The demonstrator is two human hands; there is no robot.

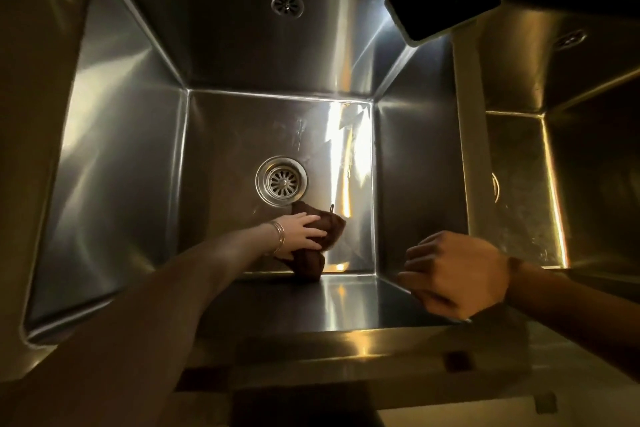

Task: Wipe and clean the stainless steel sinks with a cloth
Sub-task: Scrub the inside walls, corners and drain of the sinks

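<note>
Left hand (301,231) lies flat, fingers spread, pressing the brown cloth (309,263) onto the sink (114,149) floor by its front edge, right beside the drain (281,180). I'd guess that's for scrubbing pressure. Right hand (453,274) hangs loosely curled and empty over the front right corner.

Main sink (114,135): deep, square stainless steel basin with brushed walls; bright glare streaks across its floor and right wall.
Drain strainer (281,181): round, set in the middle of the main sink's floor.
Overflow grille (287,6): small and round, high on the far wall.
Second sink (588,149): just to the right, across a narrow steel rim; it is darker, with a dull, spotted floor.
Cloth (311,260): dark brown and crumpled, on the main sink's floor between the drain strainer and the near wall. A small loop sticks up at its far edge. The left hand (301,232) lies flat on it.
</note>
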